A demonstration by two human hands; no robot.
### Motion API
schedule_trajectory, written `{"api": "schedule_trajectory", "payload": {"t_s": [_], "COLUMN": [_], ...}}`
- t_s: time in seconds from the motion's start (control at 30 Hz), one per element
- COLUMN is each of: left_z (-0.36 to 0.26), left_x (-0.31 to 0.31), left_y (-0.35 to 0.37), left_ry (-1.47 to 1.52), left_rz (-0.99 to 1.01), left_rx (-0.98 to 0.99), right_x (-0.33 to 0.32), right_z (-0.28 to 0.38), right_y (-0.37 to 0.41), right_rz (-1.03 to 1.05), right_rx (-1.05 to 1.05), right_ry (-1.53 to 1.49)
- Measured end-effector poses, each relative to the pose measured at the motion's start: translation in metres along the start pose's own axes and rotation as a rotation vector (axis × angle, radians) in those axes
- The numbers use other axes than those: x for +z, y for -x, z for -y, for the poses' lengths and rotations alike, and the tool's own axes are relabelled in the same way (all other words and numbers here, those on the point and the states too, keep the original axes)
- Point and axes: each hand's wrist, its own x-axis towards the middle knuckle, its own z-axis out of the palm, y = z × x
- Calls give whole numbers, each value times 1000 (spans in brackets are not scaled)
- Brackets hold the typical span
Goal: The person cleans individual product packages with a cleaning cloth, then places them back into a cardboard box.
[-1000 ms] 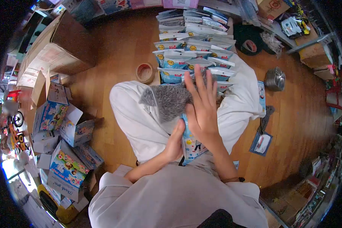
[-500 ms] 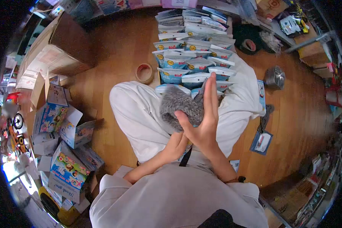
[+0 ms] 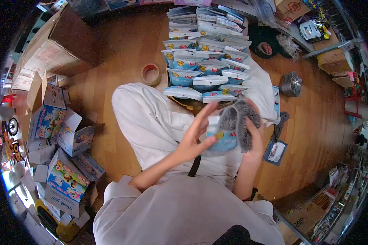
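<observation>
A grey fuzzy cloth (image 3: 244, 130) is in my right hand (image 3: 255, 136), with its thumb and fingers closed around the folded pile. The cloth drapes over the top and right side of a blue-and-white pouch (image 3: 223, 141) that has red lettering and is slightly blurred. My left hand (image 3: 197, 136) is at the pouch's left edge, fingers and thumb spread apart, its thumb tip overlapping the pouch front. Just beyond, a box (image 3: 180, 102) filled with rows of similar blue pouches (image 3: 184, 77) stands between my legs.
A roll of tape (image 3: 150, 74) lies on the wooden floor left of the pouches. Open printed cartons (image 3: 69, 175) pile up at left, below a large cardboard box (image 3: 55, 51). To the right are a metal tin (image 3: 291, 83), a dark grey cloth strip (image 3: 279, 126) and a flat blue packet (image 3: 275, 152).
The grey cloth has moved right in my right hand and the blue pouch now shows beside it. My left hand has risen from beneath the cloth and spread its fingers.
</observation>
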Motion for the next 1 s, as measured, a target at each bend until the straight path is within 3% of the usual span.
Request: {"api": "schedule_trajectory", "payload": {"t_s": [0.03, 0.13, 0.17, 0.23, 0.3, 0.43, 0.5, 0.57, 0.67, 0.7, 0.77, 0.83, 0.9, 1.0], "left_z": [-1, -17, -16, -13, -8, -4, -8, 10, 10, 20, 19, 21, 26, 18], "left_x": [-6, -22, -16, -6, 1, 1, 4, 4, 9, -2, -4, 2, -7, -11], "left_y": [-2, -3, -2, 0, 0, -2, -5, 12, 18, 22, 26, 27, 26, 28], "left_ry": [-17, -153, -86, -7, 17, 259, 349, 44, 48, 32, 112, 232, -120, 309], "left_rz": [82, 236, 177, 105, 78, -86, -127, -117, -201, -204, -248, -342, -245, -252], "left_rx": [-32, -415, -425, -299, -29, -72, -114, -101, -297, -456, -459, -384, -59, -203], "right_x": [-3, 4, 10, 22, 20, 26, 22, 36, 41, 42, 44, 49, 56, 58], "right_z": [-8, -23, -21, -17, -11, 0, -29, -39, -52, -49, -40, -44, -48, -69], "right_y": [-1, -6, -6, -12, -18, 9, 36, 45, 27, 13, -11, -2, 19, 42], "right_rz": [0, -175, -215, -451, -674, -754, -505, 106, 77, -6, -160, -30, 172, 262], "right_rx": [29, 64, -23, -270, -521, -797, -923, -797, -900, -784, -549, -611, -730, -791], "right_ry": [-15, 28, 36, 2, -15, 358, 675, 715, 932, 805, 542, 644, 793, 908]}}
